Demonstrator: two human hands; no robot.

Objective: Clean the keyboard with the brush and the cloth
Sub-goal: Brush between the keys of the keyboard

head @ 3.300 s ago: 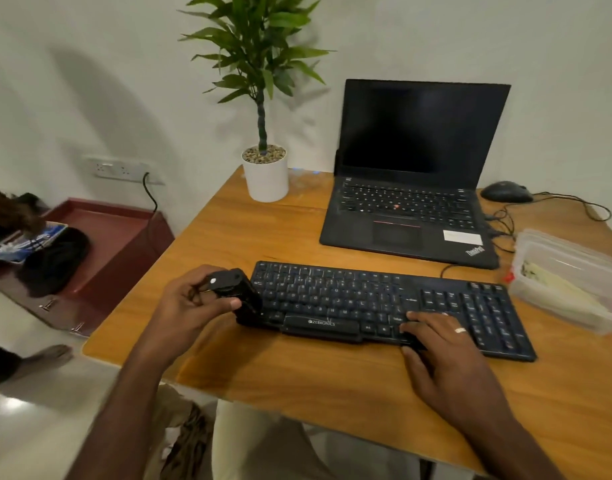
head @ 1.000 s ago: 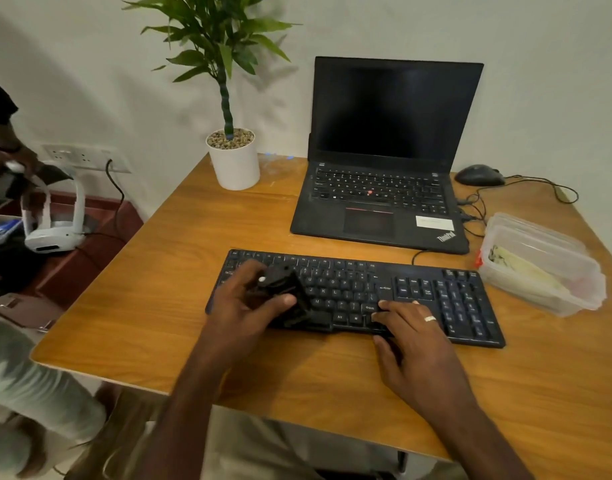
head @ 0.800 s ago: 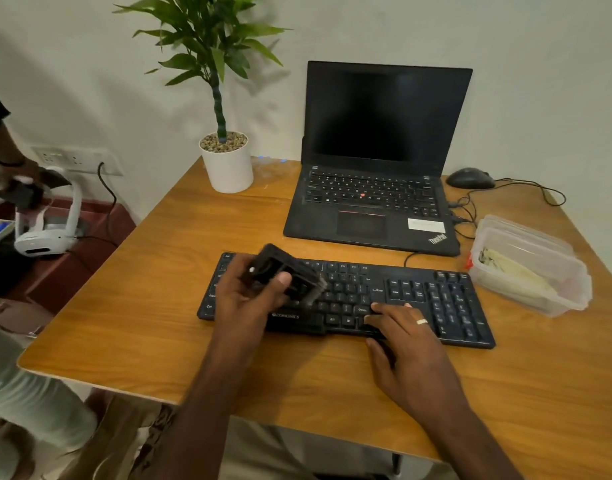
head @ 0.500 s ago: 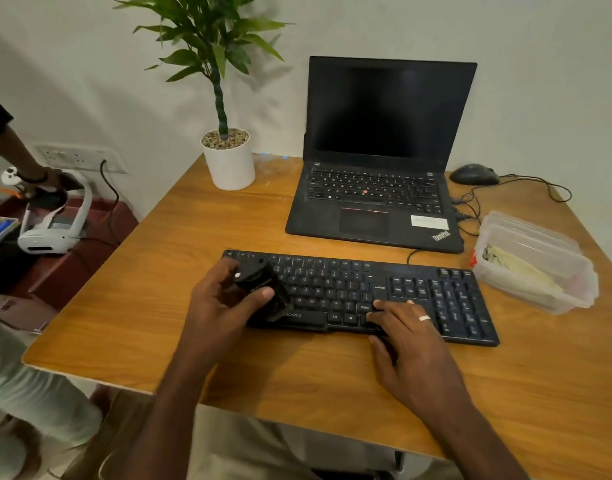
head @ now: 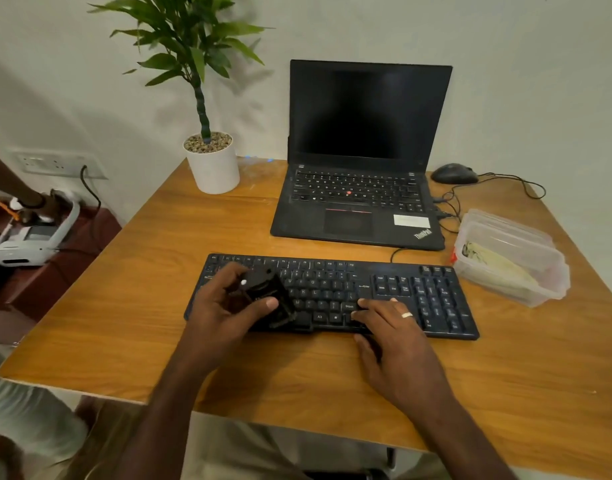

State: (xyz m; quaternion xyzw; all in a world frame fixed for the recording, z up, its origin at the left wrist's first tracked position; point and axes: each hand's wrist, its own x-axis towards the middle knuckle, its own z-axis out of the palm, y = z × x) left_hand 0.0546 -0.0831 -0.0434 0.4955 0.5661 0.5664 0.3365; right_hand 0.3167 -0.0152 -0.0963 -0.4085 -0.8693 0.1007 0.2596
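**Brush on the keys, other hand steadying**

We see a black keyboard (head: 332,296) lying flat on the wooden tabletop (head: 131,306), in front of an open laptop (head: 363,174). The left hand (head: 224,313) grips a black brush (head: 268,296), fingers and thumb curled round its body, and holds it tilted over the left half of the keys; its lower end seems to touch them, though blur keeps us from being sure. The right hand (head: 398,341) rests on the keyboard's near edge with straight fingers spread over the keys, a ring on one. A clear plastic box (head: 509,258) sits just beside the keyboard's right end, something pale inside. A potted plant (head: 211,161) and a mouse (head: 453,173) stand near the wall.
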